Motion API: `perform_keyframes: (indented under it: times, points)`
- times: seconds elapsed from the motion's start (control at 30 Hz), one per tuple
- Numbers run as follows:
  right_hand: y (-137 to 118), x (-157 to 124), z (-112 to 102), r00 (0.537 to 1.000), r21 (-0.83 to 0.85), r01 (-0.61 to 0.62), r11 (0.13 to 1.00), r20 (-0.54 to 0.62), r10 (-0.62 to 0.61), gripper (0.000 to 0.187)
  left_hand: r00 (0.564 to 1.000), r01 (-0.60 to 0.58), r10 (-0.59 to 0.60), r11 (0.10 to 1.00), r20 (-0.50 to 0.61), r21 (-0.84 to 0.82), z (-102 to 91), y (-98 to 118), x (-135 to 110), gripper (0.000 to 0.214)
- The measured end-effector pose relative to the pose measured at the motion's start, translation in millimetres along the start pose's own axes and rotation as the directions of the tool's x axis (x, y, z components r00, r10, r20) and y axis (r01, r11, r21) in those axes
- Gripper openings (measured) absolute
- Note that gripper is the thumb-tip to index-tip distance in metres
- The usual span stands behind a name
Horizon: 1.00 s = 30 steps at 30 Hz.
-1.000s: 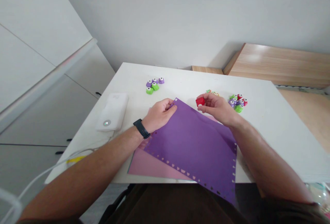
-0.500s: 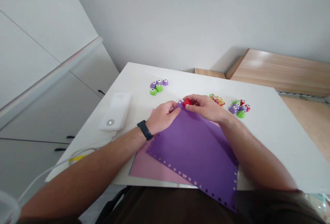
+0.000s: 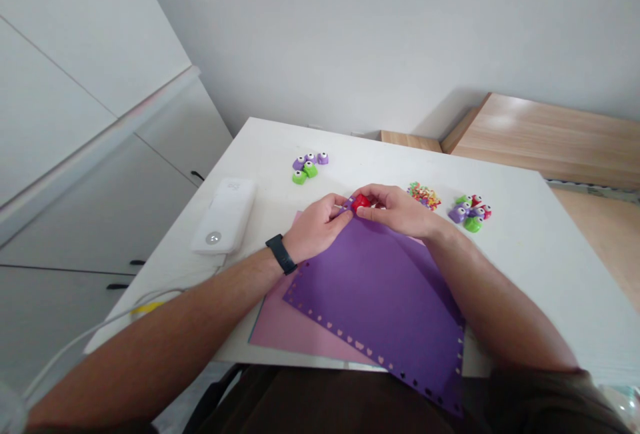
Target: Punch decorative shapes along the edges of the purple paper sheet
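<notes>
A purple paper sheet (image 3: 380,294) with small shapes punched along its edges lies tilted on the white table (image 3: 530,247), over a pink sheet (image 3: 285,327). My left hand (image 3: 317,226) pinches the purple sheet's far corner; a black band sits on that wrist. My right hand (image 3: 400,211) is closed on a small red paper punch (image 3: 360,203), set right at that same corner beside my left fingers.
A cluster of purple and green punches (image 3: 309,166) sits at the back of the table. Another cluster of punches (image 3: 473,211) and a pile of paper confetti (image 3: 424,195) lie to the right. A white device (image 3: 225,215) with a cable rests at left. Wooden furniture stands at back right.
My right hand has carried the red punch leftward from near the right cluster to the purple sheet's far corner, beside my left fingers. The view shifted slightly.
</notes>
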State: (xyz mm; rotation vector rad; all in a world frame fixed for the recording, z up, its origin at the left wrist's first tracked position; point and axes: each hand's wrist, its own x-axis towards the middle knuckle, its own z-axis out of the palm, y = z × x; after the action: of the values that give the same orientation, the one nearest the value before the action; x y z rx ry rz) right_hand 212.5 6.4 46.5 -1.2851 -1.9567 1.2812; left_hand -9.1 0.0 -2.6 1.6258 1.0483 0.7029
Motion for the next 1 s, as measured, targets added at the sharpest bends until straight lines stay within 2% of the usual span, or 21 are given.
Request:
perform_keyframes:
  times: [0.4,1.0]
  points:
    - [0.7,0.1,4.3,1.0,-0.055,-0.018,0.998,0.001,0.018,0.03,1.0,0.0,0.0,0.999,0.011,-0.033,0.3,-1.4,0.6,0.036]
    - [3.1,0.4,4.6,1.0,-0.042,-0.012,0.999,-0.006,0.011,0.029,1.0,-0.007,0.007,1.0,0.012,-0.017,-0.1,-3.1,-0.1,0.037]
